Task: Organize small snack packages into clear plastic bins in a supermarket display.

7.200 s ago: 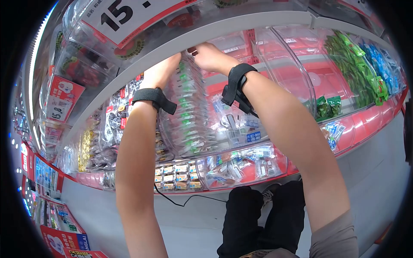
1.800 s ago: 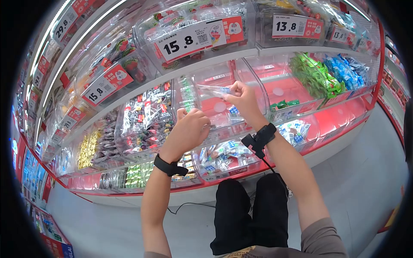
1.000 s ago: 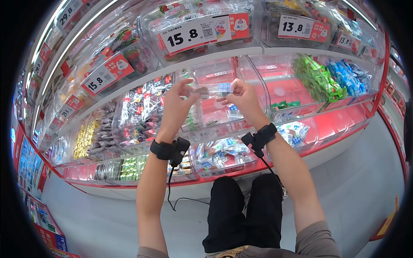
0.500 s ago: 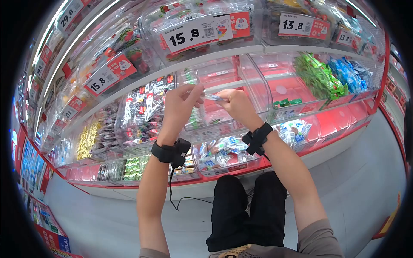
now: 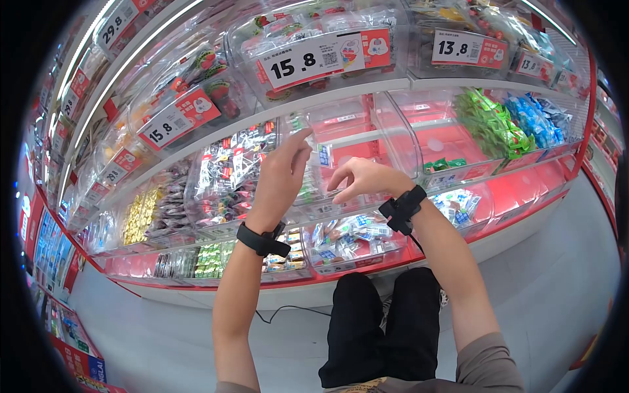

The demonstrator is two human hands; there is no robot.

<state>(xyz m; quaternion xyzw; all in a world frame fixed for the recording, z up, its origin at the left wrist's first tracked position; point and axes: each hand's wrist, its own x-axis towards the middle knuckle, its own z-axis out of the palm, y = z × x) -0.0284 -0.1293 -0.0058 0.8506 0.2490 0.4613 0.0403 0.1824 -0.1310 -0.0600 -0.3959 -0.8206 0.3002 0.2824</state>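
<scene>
My left hand [image 5: 285,173] is raised before the middle shelf, its fingers curled together. Just right of its fingertips is a small clear packet [image 5: 324,156] with a blue and white label, seemingly pinched by that hand; the grip itself is partly hidden. My right hand [image 5: 367,179] is to the right and slightly lower, thumb and fingers apart, with nothing in it. Behind both hands is a clear bin [image 5: 341,141] with a red bottom. Below them, a lower bin holds similar clear packets [image 5: 357,232].
Price tags [image 5: 314,60] front the upper bins. Green packets [image 5: 491,121] and blue packets [image 5: 534,121] lie at the right, gold ones [image 5: 139,213] at the left. Clear dividers and the shelf edge [image 5: 334,93] surround the hands. A black cable [image 5: 288,307] hangs near my legs.
My right hand has let go of the small packet and opened, moving slightly down and right. The packet is now beside my left fingertips. The view has shifted a little.
</scene>
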